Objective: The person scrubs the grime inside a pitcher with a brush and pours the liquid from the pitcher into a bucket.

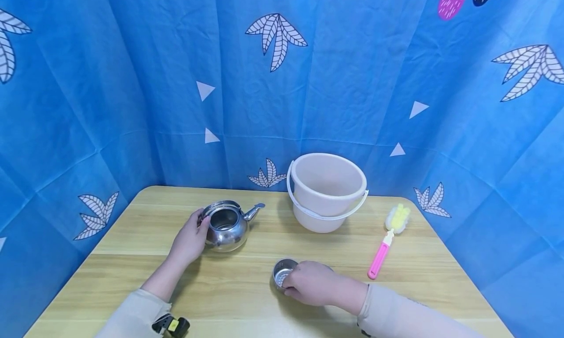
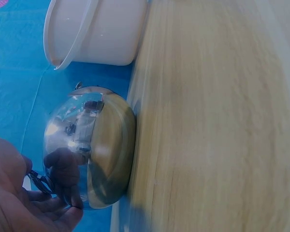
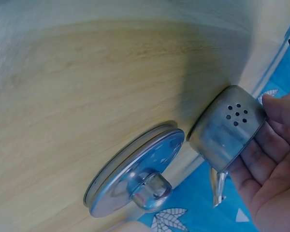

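Observation:
A shiny steel teapot (image 1: 229, 239) stands lidless at the left of the table, spout to the right. My left hand (image 1: 190, 241) grips its left side, thumb at the rim; in the left wrist view the fingers (image 2: 53, 212) lie against the round body. Near the table's middle, my right hand (image 1: 314, 283) holds a small steel tea strainer (image 3: 224, 130) by its rim, with round holes in the side. Beside the strainer, a steel lid (image 3: 135, 176) with a knob lies on the table in the right wrist view. In the head view my right hand mostly hides that lid.
A white bucket (image 1: 323, 208) with its handle hanging down stands at the back of the wooden table (image 1: 238, 294). To its right lies a sponge brush (image 1: 380, 259) with a pink handle. Blue patterned curtain (image 1: 352, 83) surrounds the table's back and sides.

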The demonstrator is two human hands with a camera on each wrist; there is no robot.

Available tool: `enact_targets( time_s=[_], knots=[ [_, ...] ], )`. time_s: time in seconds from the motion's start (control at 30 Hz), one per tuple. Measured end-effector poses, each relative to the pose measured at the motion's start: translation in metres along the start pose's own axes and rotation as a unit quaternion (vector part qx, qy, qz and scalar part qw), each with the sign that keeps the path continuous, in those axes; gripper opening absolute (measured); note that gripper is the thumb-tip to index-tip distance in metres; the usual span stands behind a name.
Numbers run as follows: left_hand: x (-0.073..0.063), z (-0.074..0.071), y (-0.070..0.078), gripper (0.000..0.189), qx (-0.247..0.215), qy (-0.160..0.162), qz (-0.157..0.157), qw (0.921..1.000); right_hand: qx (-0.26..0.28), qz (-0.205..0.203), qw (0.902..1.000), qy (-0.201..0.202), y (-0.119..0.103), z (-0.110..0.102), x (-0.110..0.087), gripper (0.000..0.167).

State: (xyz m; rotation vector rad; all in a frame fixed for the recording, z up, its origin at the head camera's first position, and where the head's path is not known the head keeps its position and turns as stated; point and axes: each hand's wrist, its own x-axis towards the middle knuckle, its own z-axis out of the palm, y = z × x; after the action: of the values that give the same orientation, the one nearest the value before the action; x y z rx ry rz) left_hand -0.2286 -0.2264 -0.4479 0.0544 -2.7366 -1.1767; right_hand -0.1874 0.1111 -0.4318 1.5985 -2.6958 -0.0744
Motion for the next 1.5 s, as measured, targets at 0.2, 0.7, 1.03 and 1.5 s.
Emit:
enact_targets(
  time_s=[0.2, 0.7, 1.03, 1.5],
  knots=[
    [0.000, 0.000, 0.000, 0.062, 0.000, 0.001, 0.001, 1.0000, -0.004, -0.005, 1.0000, 0.004, 0.001, 0.001, 0.000, 0.016],
    [0.000, -0.001, 0.001, 0.062, -0.003, -0.004, -0.003, 1.0000, 0.018, -0.008, 0.9997, 0.013, 0.002, -0.002, 0.001, 0.016],
    [0.000, -0.001, 0.002, 0.061, 0.000, 0.001, -0.002, 1.0000, 0.025, -0.004, 0.9995, 0.017, 0.002, -0.011, 0.001, 0.009],
    [-0.001, -0.001, 0.002, 0.060, -0.003, 0.004, 0.004, 1.0000, 0.040, -0.011, 0.9983, 0.042, 0.009, -0.024, -0.004, 0.025]
  ],
)
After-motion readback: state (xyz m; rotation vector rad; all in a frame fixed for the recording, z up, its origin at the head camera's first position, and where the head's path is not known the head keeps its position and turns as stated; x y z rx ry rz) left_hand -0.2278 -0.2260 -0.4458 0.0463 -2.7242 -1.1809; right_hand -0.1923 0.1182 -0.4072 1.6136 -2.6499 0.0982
